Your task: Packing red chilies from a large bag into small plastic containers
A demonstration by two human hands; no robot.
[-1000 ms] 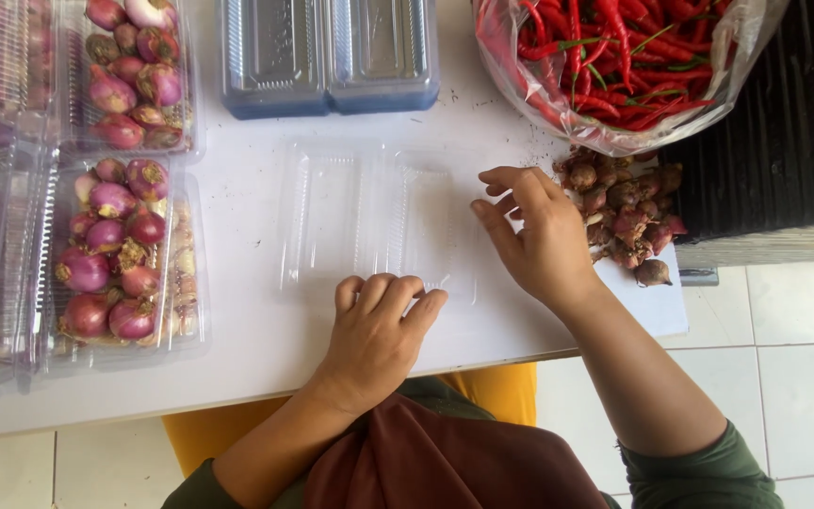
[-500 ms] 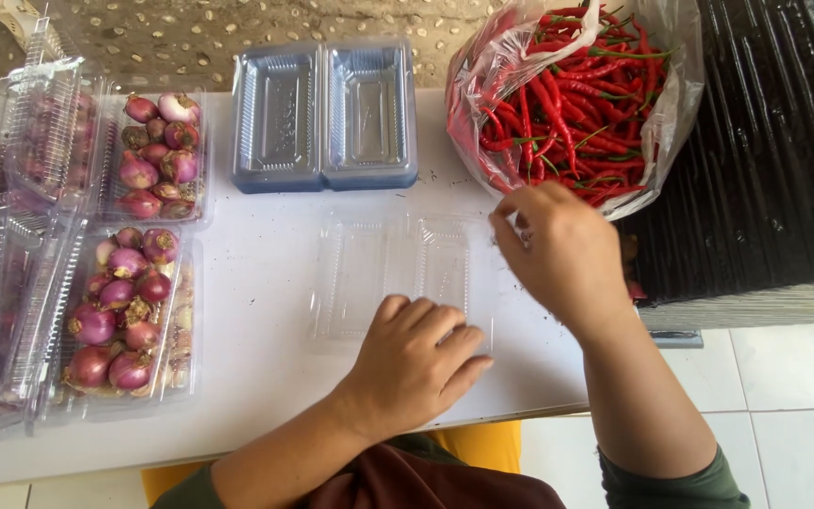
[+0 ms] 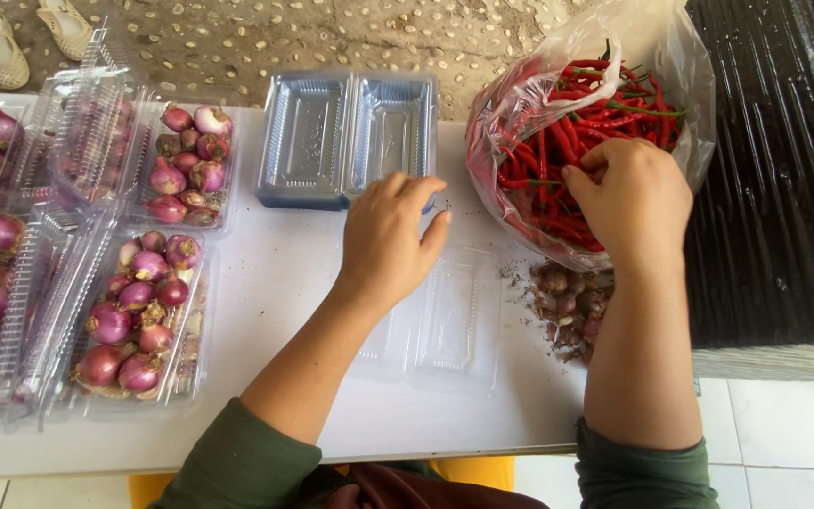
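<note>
My right hand (image 3: pixel 629 201) reaches into a clear plastic bag (image 3: pixel 539 85) of red chillies (image 3: pixel 605 123) at the table's far right, fingers closed among the chillies. My left hand (image 3: pixel 390 238) hovers palm down over an open, empty clear clamshell box (image 3: pixel 454 320) lying flat on the white table (image 3: pixel 275 273); its fingers are loosely spread and hold nothing. Just beyond the left hand sits a stack of empty clear boxes (image 3: pixel 346 137).
Open clamshell boxes filled with purple shallots (image 3: pixel 138 311) line the left side, with more (image 3: pixel 186 165) behind. A small loose pile of shallots (image 3: pixel 567 302) lies beside the chilli bag. A black corrugated surface (image 3: pixel 774 188) borders the right. Sandals (image 3: pixel 2 47) lie on the pebbled ground.
My right hand moved up from the table into the chilli bag. My left hand slid forward over the empty box towards the stacked boxes. The view tilted further forward.
</note>
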